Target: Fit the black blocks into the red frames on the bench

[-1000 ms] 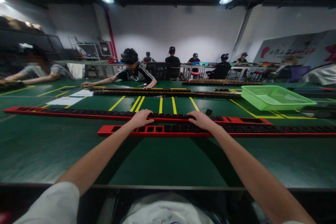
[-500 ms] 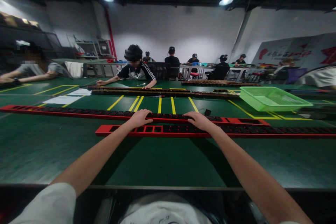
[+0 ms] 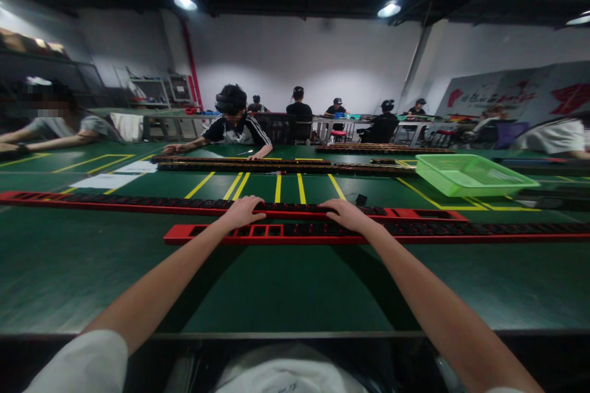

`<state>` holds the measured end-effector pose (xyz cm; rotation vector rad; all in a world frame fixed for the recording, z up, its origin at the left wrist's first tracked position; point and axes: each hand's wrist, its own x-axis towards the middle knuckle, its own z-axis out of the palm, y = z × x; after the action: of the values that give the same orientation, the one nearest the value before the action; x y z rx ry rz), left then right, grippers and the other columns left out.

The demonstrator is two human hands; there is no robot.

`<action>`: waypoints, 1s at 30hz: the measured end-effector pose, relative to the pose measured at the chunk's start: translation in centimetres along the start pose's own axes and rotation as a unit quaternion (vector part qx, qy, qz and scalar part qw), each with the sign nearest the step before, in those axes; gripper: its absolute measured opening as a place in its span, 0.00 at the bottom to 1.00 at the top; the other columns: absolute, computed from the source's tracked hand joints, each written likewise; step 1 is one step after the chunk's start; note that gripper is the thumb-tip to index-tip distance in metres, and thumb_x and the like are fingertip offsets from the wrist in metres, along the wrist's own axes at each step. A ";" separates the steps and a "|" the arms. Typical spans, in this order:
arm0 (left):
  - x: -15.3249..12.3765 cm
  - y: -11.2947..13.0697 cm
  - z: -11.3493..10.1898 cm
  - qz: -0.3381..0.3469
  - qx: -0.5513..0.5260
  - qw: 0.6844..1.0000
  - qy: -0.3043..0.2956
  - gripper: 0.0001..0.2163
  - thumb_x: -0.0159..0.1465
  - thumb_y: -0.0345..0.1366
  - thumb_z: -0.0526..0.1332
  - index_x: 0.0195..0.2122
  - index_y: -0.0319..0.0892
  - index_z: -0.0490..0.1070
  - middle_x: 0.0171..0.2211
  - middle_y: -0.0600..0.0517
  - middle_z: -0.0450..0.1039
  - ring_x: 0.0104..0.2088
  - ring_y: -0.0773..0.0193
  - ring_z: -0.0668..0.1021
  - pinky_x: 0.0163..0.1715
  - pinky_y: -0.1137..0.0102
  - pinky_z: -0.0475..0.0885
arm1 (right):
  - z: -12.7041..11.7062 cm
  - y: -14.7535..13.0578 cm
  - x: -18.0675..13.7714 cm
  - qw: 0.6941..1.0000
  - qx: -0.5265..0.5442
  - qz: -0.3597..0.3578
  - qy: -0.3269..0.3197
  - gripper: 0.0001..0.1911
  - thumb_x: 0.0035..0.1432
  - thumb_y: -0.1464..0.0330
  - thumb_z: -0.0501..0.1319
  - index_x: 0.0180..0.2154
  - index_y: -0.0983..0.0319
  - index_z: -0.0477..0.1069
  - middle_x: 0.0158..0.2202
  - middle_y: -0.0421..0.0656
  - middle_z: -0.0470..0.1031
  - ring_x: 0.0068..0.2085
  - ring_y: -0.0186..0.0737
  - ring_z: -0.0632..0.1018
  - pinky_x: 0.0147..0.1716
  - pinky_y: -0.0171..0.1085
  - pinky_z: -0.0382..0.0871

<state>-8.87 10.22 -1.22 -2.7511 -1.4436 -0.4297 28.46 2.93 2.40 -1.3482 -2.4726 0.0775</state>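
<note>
Two long red rails lie across the table in front of me, one behind the other. The farther red rail [image 3: 299, 215] carries a row of black square pieces. Both my hands are on it, fingers over the top and thumbs along the near side. My left hand [image 3: 243, 212] grips it left of the middle, while my right hand [image 3: 346, 215] holds it farther right. Closer to me, the near red rail [image 3: 437, 238] has several bare openings at its left end and black pieces along the rest. A loose black piece [image 3: 361, 200] rests just behind my right hand.
A light green basket [image 3: 474, 189] stands at the right. Dark long rails [image 3: 276, 166] lie farther back, near a co-worker [image 3: 237, 129] seated opposite. White paper sheets [image 3: 104, 180] lie at the left. Yellow tape lines mark the green table [image 3: 286, 295].
My view has shifted slightly, so the far things sit a little lower and farther left. Both hands keep their places on the farther red rail.
</note>
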 end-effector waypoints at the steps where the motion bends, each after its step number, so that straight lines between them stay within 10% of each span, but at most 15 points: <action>1: 0.0 0.0 0.0 0.001 -0.001 1.000 0.000 0.24 0.65 0.52 0.58 0.57 0.44 0.69 0.54 0.45 0.73 0.52 0.50 0.75 0.52 0.60 0.69 | 0.0 0.0 0.0 1.000 0.003 0.006 0.001 0.19 0.66 0.68 0.56 0.56 0.59 0.73 0.56 0.48 0.75 0.56 0.49 0.74 0.59 0.49 0.65; 30: -1.1 0.6 -1.0 -0.111 0.095 0.989 0.032 0.33 0.61 0.64 0.54 0.56 0.43 0.69 0.53 0.40 0.73 0.56 0.42 0.72 0.59 0.45 0.58 | -1.7 3.2 -0.5 0.983 -0.073 0.143 -0.088 0.26 0.57 0.65 0.66 0.57 0.61 0.71 0.56 0.51 0.75 0.56 0.54 0.75 0.55 0.46 0.67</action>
<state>-9.18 8.88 -0.41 -2.4185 -1.6862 -0.3582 31.84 4.13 3.21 -1.8249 -2.4457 0.0846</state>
